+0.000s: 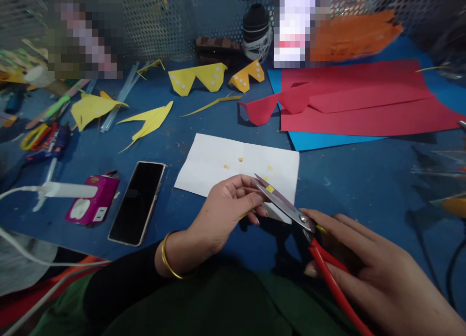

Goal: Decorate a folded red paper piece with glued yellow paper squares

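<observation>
My right hand (pixel 367 263) grips red-handled scissors (pixel 287 207), whose blades point up and left toward my other hand. A small yellow paper piece (pixel 270 189) shows against the blades. My left hand (pixel 236 200), with a gold bangle at the wrist, has thumb and fingers pinched together beside the blade tips. A thin yellow paper edge (pixel 243 216) peeks out under its thumb; most of that paper is hidden. Beneath both lies a folded white sheet (pixel 211 151) with several tiny yellow bits (pixel 226 167) on it.
Yellow paper glasses (pixel 196 78), orange ones (pixel 247 77) and a red pair (pixel 264 108) lie farther back. Red sheets (pixel 357 95) over blue cover the back right. A phone (pixel 138 202), magenta box (pixel 92 200) with white plug, and glue gun (pixel 58 142) are left.
</observation>
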Demonstrator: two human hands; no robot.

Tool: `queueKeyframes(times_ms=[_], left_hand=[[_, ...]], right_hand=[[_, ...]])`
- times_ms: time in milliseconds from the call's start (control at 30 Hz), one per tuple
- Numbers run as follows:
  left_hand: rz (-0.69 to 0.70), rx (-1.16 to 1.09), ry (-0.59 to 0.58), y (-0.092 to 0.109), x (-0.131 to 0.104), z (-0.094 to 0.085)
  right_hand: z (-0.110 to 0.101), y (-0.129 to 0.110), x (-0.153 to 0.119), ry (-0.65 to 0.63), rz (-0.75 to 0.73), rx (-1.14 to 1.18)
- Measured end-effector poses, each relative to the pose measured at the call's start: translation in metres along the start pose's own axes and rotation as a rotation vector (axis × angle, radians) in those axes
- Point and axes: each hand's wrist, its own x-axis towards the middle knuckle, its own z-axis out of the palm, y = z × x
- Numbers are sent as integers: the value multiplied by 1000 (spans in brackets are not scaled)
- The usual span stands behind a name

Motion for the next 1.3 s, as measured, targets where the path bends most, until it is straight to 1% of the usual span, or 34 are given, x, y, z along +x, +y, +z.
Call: queueKeyframes(times_ms=[100, 267, 433, 633, 800, 933, 1167, 1300], left_hand=[[5, 25, -15, 1, 0, -1], [-24, 83, -36, 1, -1, -2], [-26, 111, -36, 0, -2, -3], [-22, 119, -17, 0, -2, -3], [-11, 140, -10, 0, -1, -4], [-18, 159, -6, -1, -1, -4], [-14, 173, -15, 1, -3, -2], [-2, 168, -22, 4, -4, -1]], right_hand=[[1, -1, 0, 12, 0, 14], [2, 0, -1, 35, -30, 0], [0, 2, 0, 29, -66, -29], [1, 5, -4, -17, -60, -29], [3, 10, -7, 4, -77, -94], [4, 10, -6, 9, -94, -74], [1, 4, -4, -13, -76, -24], [1, 5, -4, -39, -36, 0]])
